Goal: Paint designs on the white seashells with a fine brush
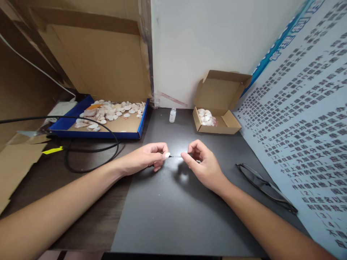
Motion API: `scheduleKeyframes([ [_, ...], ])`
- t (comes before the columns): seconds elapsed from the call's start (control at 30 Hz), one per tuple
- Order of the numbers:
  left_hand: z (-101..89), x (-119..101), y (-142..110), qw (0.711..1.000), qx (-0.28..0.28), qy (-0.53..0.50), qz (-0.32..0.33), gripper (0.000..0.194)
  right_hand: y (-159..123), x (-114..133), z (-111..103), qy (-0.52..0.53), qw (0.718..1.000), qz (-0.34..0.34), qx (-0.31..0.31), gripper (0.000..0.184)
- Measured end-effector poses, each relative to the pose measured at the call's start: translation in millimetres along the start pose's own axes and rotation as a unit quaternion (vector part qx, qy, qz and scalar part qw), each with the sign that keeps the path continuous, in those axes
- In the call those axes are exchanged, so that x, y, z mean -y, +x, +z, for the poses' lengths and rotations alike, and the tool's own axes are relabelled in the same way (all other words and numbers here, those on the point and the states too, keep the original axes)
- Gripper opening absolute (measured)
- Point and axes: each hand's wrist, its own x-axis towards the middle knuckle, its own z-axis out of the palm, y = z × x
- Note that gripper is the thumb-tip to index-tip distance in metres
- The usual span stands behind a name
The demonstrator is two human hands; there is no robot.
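Observation:
Over the dark grey mat, my left hand (151, 157) pinches a small white shell (167, 155) between thumb and fingers. Facing it from the right, my right hand (202, 162) is closed on a thin tool (176, 156) with a slim, light shaft and a dark part showing at the fingers. The shaft runs left toward a small dark tip beside the shell. Whether that tip touches the shell or enters it, I cannot tell. Most of the tool's handle is hidden by my right fingers.
A blue-edged tray (94, 134) of loose shells stands at the back left. Behind my hands are a small clear bottle (172, 115) and an open cardboard box (219, 129) holding shells. A black cable (92, 169) loops at left; eyeglasses (265, 186) lie at right.

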Motion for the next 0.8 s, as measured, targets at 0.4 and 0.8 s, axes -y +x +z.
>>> scheduleKeyframes([
  [0.4, -6.0, 0.4, 0.0, 0.995, 0.005, -0.101, 0.000, 0.016, 0.5, -0.5, -0.9, -0.007, 1.000, 0.006, -0.018, 0.046],
  [0.8, -5.3, 0.5, 0.7, 0.992, -0.013, -0.125, 0.003, 0.012, 1.2, -0.1, -0.6, 0.053, 0.999, 0.011, -0.002, 0.050],
])
